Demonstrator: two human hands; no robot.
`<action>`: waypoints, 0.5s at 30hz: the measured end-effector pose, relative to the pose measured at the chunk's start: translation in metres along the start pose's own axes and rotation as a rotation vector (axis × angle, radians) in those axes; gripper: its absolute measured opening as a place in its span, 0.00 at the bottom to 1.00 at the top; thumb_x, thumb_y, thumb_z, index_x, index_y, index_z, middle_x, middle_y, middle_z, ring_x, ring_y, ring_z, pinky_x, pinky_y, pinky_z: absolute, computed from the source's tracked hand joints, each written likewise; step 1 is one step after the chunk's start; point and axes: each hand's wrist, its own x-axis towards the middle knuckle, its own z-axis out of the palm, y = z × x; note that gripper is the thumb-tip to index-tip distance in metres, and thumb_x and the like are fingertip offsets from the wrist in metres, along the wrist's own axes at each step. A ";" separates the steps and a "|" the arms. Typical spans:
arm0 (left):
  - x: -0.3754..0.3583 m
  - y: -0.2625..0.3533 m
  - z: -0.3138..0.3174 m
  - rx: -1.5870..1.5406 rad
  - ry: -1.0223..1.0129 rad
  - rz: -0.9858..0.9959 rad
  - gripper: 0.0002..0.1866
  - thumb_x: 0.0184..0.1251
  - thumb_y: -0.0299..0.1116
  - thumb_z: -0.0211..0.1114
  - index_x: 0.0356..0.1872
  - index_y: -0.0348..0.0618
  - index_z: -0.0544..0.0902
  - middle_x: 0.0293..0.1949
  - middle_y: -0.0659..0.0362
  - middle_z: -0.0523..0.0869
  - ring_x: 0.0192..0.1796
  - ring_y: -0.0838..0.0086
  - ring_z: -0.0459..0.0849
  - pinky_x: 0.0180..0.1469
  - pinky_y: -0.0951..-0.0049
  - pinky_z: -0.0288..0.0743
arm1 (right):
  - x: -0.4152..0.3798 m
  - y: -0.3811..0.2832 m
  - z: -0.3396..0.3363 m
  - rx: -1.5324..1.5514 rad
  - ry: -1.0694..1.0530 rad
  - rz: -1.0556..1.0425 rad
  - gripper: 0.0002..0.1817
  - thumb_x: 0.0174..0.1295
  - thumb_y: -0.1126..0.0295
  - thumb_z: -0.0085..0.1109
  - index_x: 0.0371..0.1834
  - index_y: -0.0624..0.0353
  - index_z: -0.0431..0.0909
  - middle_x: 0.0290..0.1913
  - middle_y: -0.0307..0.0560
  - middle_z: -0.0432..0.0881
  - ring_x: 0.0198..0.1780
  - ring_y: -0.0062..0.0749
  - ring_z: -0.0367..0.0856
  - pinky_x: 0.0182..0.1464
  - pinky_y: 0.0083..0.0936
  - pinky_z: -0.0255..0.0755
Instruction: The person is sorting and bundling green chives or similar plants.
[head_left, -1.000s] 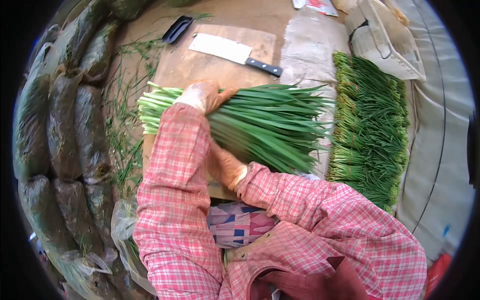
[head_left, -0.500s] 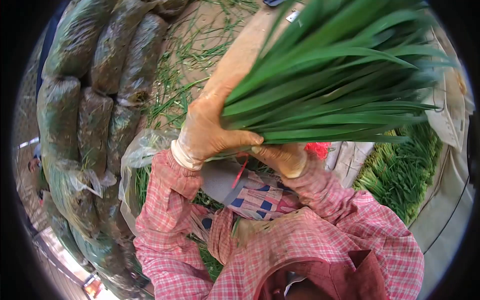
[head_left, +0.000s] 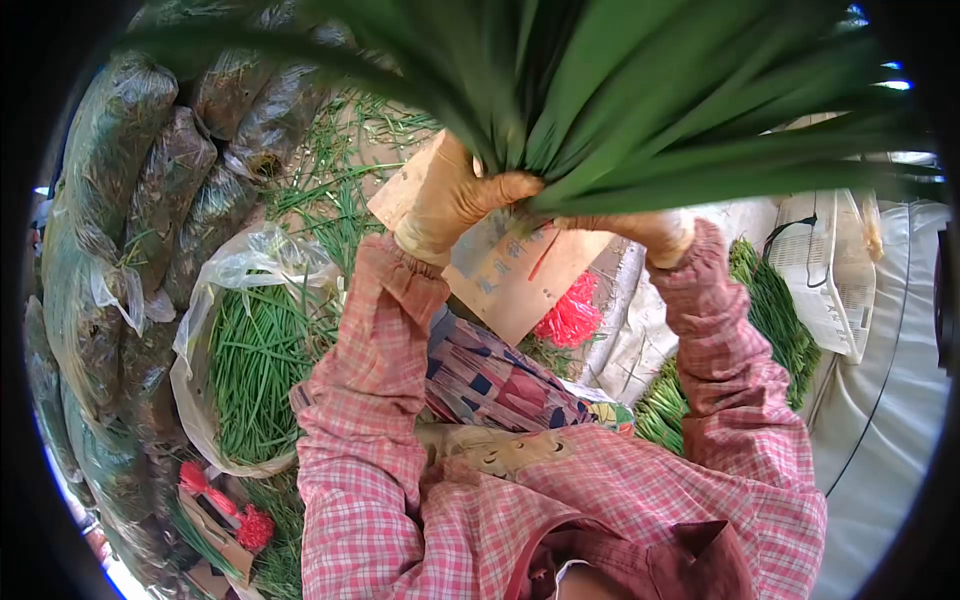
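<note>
Long green leafy stalks (head_left: 620, 110) fan out upward and to the right, blurred at their tips. Their lower ends are gathered between my two hands. My left hand (head_left: 455, 205), in a dirty light glove, grips the bundle from the left with its thumb across the base. From the right, my right hand (head_left: 640, 228) holds the same base, its fingers partly hidden by the leaves. A wooden board (head_left: 520, 285) with writing and a red mark lies below the hands.
Filled plastic bags (head_left: 130, 130) are stacked at the left. An open clear bag of green stalks (head_left: 255, 370) stands nearer. Red string (head_left: 570, 312) lies beside the board. At the right are bundled greens (head_left: 780, 315) and a white crate (head_left: 835, 280). Loose stalks litter the ground.
Both hands have lifted the bundle up, and its leaves have spread wider toward the top and left. The board and red string show more fully, and the view has shifted.
</note>
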 end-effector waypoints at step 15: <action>0.014 -0.013 0.006 0.059 0.070 0.241 0.22 0.50 0.32 0.69 0.46 0.35 0.74 0.39 0.58 0.80 0.40 0.74 0.78 0.43 0.75 0.72 | 0.012 0.018 0.019 -0.448 0.228 -0.533 0.34 0.33 0.74 0.74 0.50 0.61 0.71 0.43 0.41 0.77 0.45 0.29 0.74 0.50 0.24 0.68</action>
